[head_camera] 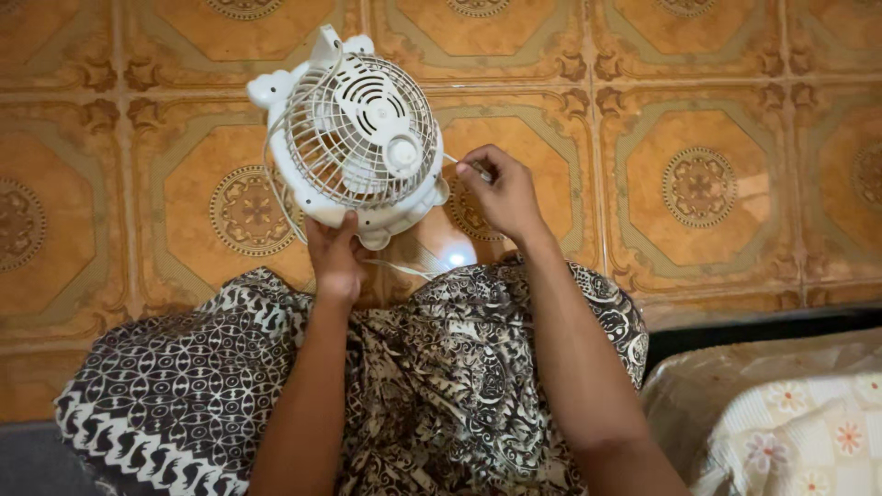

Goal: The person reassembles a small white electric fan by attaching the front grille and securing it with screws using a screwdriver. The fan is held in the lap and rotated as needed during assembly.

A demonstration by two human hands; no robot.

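My left hand grips the fan by its bottom edge, and my right hand is pinched shut on a small tool just right of the fan. A white cord loops down the fan's left side. Patterned cloth sits below it, tile floor behind.

fan: white all over, wire grille and cord alike
floor tiles: orange-brown, olive frames, round brown medallions
skirt: black-and-cream geometric and floral print
bedding at 4 o'clock: cream, seemingly pink-orange flowers
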